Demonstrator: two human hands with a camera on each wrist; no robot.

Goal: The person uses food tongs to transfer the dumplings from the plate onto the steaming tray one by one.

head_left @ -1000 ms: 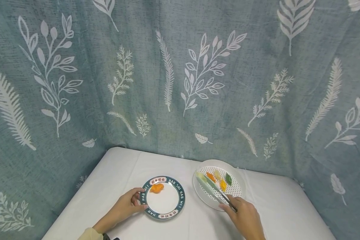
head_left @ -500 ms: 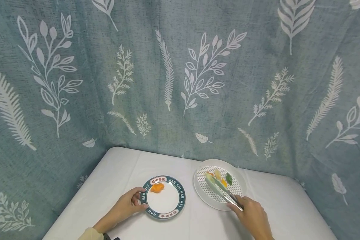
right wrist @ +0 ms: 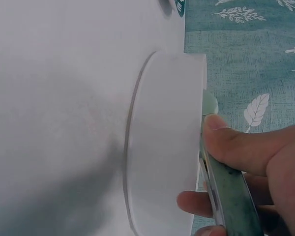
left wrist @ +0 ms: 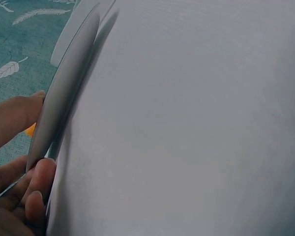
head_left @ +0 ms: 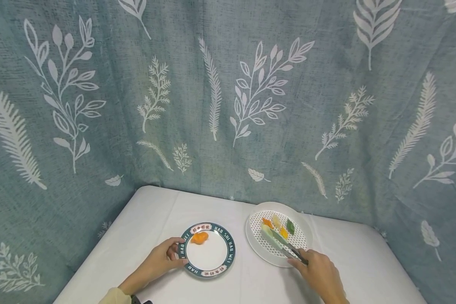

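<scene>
My left hand [head_left: 161, 261] holds the left rim of a white plate [head_left: 206, 255] with a dark green lettered border. In the left wrist view the thumb lies over the rim and curled fingers sit under it. A small orange piece [head_left: 199, 238], lumpy like a pepper, rests on the plate's upper left. My right hand [head_left: 320, 270] grips a pair of tongs [head_left: 286, 243] with pale green tips. Those tips reach down into a round white strainer basket [head_left: 256, 248], beside an orange piece [head_left: 267, 222] and a yellow piece [head_left: 283, 232]. What lies between the tips is unclear.
Farther back in the basket are a pale yellow piece [head_left: 276, 221] and a green leaf-like piece [head_left: 290, 226]. A white cloth covers the table [head_left: 156, 211]. Behind it hangs a blue-green curtain [head_left: 197, 169] with white leaf prints. The basket's side wall [right wrist: 162, 142] stands fairly tall.
The tongs and right hand have shifted right and slightly toward me inside the basket. Their tips now lie below the orange piece. The left hand and plate stay put.
</scene>
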